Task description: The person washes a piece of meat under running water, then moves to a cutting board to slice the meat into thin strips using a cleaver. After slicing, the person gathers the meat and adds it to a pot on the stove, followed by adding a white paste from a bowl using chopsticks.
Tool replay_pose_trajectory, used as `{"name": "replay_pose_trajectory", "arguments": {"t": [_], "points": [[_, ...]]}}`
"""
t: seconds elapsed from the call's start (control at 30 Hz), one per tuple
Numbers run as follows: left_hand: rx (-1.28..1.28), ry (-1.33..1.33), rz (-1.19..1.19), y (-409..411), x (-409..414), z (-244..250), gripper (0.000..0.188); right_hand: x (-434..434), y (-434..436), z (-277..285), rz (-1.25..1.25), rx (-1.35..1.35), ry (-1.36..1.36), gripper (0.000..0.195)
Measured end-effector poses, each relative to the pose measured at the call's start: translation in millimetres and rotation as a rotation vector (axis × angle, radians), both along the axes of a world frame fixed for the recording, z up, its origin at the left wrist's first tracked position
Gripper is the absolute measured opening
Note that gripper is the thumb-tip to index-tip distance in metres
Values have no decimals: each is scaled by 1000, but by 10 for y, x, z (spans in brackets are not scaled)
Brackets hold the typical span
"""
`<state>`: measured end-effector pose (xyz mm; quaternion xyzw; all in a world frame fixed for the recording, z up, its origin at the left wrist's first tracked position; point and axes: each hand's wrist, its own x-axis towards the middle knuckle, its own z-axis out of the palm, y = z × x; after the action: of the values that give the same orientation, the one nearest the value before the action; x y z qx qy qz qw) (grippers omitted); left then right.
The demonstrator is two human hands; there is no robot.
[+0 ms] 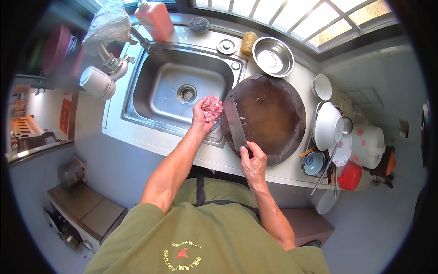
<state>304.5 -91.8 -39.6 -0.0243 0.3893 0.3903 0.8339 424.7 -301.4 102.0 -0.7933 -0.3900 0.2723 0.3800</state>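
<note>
My left hand (pixel 202 118) holds a heap of chopped raw meat (pixel 212 109) in its palm, above the right front part of the stainless steel sink (pixel 154 92). In my right hand (pixel 254 161) is a cleaver (pixel 234 123), gripped near its handle. The blade lies over the left side of a round, dark chopping board (pixel 273 116), its far end close to the meat. Small pale scraps of meat stick to the board. Most of the cleaver's handle is hidden by my fingers.
Behind the board stand a steel basin (pixel 273 57), a loofah-like scrubber (pixel 248 43) and a round lid (pixel 226 46). A pink soap bottle (pixel 155 20) and a steel wool pad (pixel 199 25) sit behind the sink. At right are a white bowl (pixel 327 126), chopsticks (pixel 307 151) and a red ladle (pixel 350 175).
</note>
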Motion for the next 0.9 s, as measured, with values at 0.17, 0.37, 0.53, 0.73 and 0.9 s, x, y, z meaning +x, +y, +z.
{"name": "replay_pose_trajectory", "arguments": {"t": [0.17, 0.37, 0.53, 0.73, 0.9], "points": [[2, -65, 77, -101, -74, 210, 30, -82, -18, 178, 177, 51, -153, 26], [81, -153, 138, -197, -206, 367, 31, -238, -173, 317, 317, 141, -109, 34], [46, -118, 254, -224, -389, 536, 31, 141, -268, 479, 207, 260, -20, 39], [8, -108, 385, -324, -547, 951, 32, 778, -221, -146, 109, 156, -473, 46], [33, -223, 483, -404, -836, 1316, 30, 953, -295, -539, 198, 46, -564, 47]]}}
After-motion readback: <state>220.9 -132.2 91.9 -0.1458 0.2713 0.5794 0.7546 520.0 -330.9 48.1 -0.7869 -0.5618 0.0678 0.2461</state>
